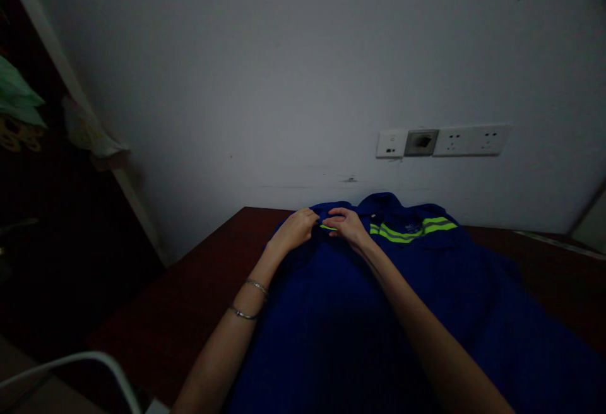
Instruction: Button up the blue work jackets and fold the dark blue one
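A blue work jacket [426, 288] with yellow-green and grey reflective stripes lies spread over the dark red table, its collar toward the wall. My left hand [297, 228] is at the jacket's upper left part, fingers closed on the cloth. Just to its right, my right hand [349, 226] bends its fingers over the same upper part beside a stripe, thumb and fingertips close to the fabric. What exactly lies between the right fingertips is too dark to make out. Two bracelets [250, 300] circle my left forearm.
Behind the table [199, 288] rises a pale wall with a row of sockets [445, 142]. At the left are a dark door, a hanging plastic bag [92, 133] and green cloth [19, 95]. A white curved tube [101, 357] stands at the lower left.
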{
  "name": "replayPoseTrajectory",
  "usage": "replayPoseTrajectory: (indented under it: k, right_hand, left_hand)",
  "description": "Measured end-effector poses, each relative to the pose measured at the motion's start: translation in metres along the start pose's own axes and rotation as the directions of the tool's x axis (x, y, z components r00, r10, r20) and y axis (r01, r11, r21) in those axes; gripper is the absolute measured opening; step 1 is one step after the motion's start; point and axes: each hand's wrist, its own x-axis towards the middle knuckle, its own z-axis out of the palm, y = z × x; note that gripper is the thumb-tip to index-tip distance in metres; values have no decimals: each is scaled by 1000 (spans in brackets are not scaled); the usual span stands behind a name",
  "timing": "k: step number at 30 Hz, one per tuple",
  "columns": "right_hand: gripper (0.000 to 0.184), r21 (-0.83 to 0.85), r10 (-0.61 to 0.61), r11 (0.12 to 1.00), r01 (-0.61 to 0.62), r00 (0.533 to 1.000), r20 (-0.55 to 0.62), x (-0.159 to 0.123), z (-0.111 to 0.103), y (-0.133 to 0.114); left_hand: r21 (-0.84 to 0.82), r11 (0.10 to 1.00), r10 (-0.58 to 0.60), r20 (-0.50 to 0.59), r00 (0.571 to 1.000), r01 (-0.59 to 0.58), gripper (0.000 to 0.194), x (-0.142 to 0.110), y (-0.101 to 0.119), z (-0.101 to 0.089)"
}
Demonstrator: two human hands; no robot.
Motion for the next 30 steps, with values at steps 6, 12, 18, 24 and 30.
replayPoseTrajectory:
  k: [6,12,18,24,30]
  right_hand:
    - [31,60,-25,998,22,998,57,1,-2,2]
    - [31,90,-20,996,11,995,98,1,-2,2]
    - [36,104,-47,994,33,990,131,-2,1,1]
    - [40,4,-135,991,135,982,130,-2,4,4]
    - [41,-177,-232,950,257,961,151,-2,-4,1]
  left_hand:
    - [-208,978,-44,-76,996,27,23,-2,-5,2]
    - [-480,870,-161,-58,985,114,19,-2,-17,10]
    - [-706,678,-259,28,965,203,16,-3,-30,22]
    - [-798,505,-320,179,930,327,21,-4,-36,27]
    - [-692,644,-404,55,913,326,21,-5,-42,22]
